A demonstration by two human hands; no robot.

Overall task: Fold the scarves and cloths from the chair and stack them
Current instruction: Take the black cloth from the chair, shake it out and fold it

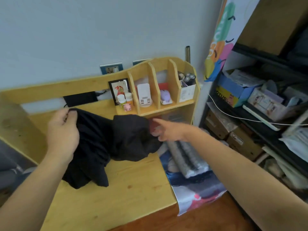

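black cloth (106, 144) lies rumpled on the wooden desk (130, 194), bunched between both hands. left hand (62, 136) pinches its upper corner, fingers closed on the fabric. right hand (164, 131) blurred at the cloth's right edge; grip cannot be told. bare desktop toward the wearer, below the hands. beyond the right hand, desk cubbies (156, 90) hold small bottles (124, 99), a pink figurine (128, 107), a purple mouse (165, 95).

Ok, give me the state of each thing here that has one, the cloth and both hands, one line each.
black cloth: unfolded, bunched on the desk
left hand: grip closed on the cloth's edge
right hand: blurred, fingers open, at the cloth's right side
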